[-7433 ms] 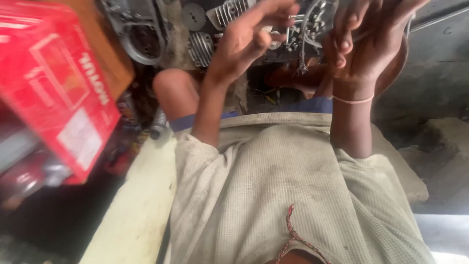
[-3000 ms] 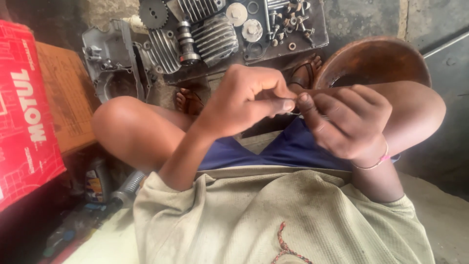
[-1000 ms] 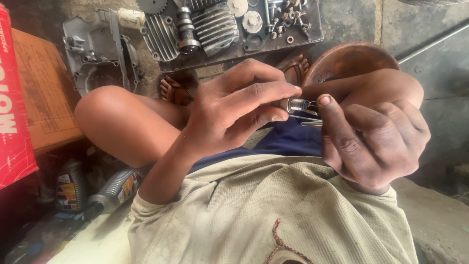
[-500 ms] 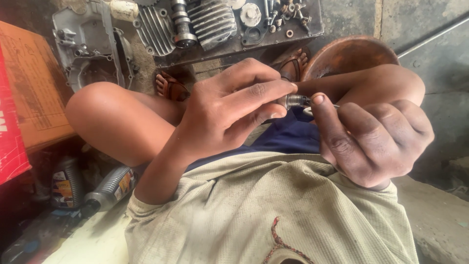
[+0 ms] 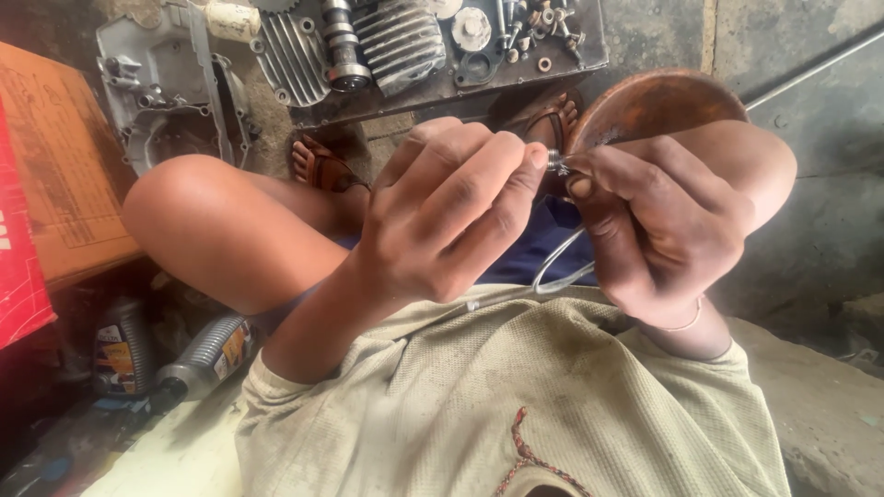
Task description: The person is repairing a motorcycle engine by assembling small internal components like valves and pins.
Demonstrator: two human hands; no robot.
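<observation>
1. A small metal fitting sits at the end of a thin steel cable, pinched between the fingertips of both hands, held up in front of the chest above the lap.
2. The left hand closes its thumb and first fingers on the fitting from one side; the right hand clenches around the cable end and presses thumb and forefinger on the fitting from the other. Both grips are fingertip pinches only, and the skin looks greasy, so my judgement is that the fitting could slip out.
3. If it drops, it likely falls between the bent knees toward the sandalled foot and the dirty floor, where a part this small would be hard to find.
4. The cable loops loosely below the right hand, touching the beige shirt. A sharp twist at the fitting could kink it, or a frayed strand could prick a fingertip; whether the end is frayed is too small to tell.
5. Further out, a tray of engine parts lies beyond the feet, with an engine cover beside it, an orange box and oil bottles to the left. A dropped fitting rolling among the loose bits there could be mixed up with them.
</observation>
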